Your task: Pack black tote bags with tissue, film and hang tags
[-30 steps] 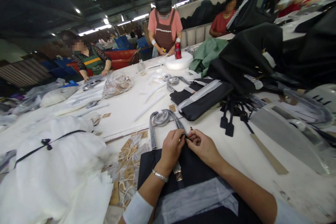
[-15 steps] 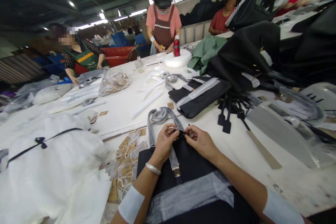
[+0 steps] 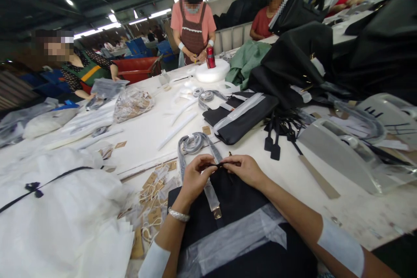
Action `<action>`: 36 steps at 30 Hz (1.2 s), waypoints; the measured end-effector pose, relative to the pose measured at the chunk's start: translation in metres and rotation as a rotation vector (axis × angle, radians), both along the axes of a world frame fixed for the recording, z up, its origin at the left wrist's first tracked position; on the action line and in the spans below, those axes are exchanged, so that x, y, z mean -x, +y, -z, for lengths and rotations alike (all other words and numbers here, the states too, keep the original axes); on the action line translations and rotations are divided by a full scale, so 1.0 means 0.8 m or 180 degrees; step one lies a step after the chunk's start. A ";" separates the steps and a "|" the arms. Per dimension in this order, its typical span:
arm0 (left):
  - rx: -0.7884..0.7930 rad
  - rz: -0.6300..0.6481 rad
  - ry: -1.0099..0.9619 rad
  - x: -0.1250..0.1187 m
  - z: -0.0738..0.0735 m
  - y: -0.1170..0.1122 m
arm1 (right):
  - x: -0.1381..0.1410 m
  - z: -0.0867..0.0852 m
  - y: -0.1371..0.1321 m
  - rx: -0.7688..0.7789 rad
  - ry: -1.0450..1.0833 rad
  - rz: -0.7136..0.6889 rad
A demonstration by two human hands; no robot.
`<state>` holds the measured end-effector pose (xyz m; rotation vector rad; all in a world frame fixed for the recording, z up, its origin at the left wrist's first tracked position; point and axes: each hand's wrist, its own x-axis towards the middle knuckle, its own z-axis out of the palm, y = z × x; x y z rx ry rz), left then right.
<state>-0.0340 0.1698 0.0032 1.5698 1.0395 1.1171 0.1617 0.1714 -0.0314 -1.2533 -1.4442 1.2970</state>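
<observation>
A black bag (image 3: 237,208) lies in front of me on the white table (image 3: 153,134), wrapped with a clear plastic band. My left hand (image 3: 194,177) and my right hand (image 3: 245,168) meet at the bag's top edge. Both pinch a small dark cord or zipper pull (image 3: 222,165) between the fingertips. A plastic-wrapped grey strap handle (image 3: 195,144) loops away from the bag just beyond my left hand. A silver bracelet sits on my left wrist.
White dust bags (image 3: 61,208) pile at the left, with paper tags (image 3: 153,195) beside them. Another black bag (image 3: 239,115) and black tags (image 3: 275,139) lie ahead, a large black heap (image 3: 309,61) at right. Three people work at the far side; a red can (image 3: 210,57) stands there.
My hands have stayed together on the bag's top edge, fingers shifting slightly on the small dark piece. The camera has tilted and drifted, so the scene sits a little lower left.
</observation>
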 end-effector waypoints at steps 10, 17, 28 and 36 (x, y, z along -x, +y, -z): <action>-0.0560 -0.0552 0.0745 -0.004 -0.008 -0.001 | 0.002 -0.004 -0.002 0.0376 0.0319 0.0394; 0.1153 -0.0819 -0.0915 -0.014 -0.005 0.009 | 0.012 -0.015 -0.010 -0.0219 0.0400 0.0532; 0.0521 -0.0881 -0.0444 -0.028 -0.004 -0.005 | 0.023 -0.026 -0.016 0.0753 0.1451 0.0440; 0.0352 -0.0892 -0.0335 -0.007 -0.028 -0.004 | 0.017 -0.007 -0.010 0.0035 0.0333 0.0383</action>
